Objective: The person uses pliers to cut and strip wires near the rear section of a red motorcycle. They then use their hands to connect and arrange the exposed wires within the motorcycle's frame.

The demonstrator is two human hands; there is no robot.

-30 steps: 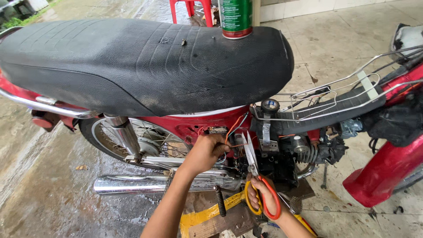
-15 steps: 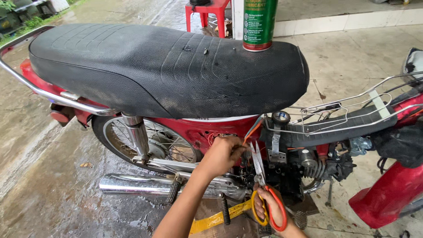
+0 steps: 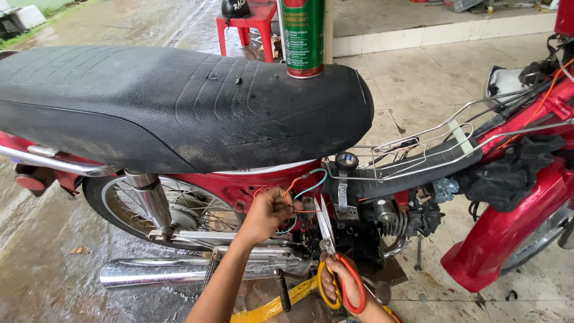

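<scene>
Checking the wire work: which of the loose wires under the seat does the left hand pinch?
The orange wire, caught at the left hand; the teal wire arcs free beside it.

Wet concrete floor, red plastic stool behind, raised tiled step, daylight.

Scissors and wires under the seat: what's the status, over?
Left hand pinching the wires. Right hand gripping the scissors, blades open, tips up at the wires. Spray can upright on seat, clear of work.

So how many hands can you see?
2. The left hand pinches wires under the seat; the right hand holds scissors beside it.
</scene>
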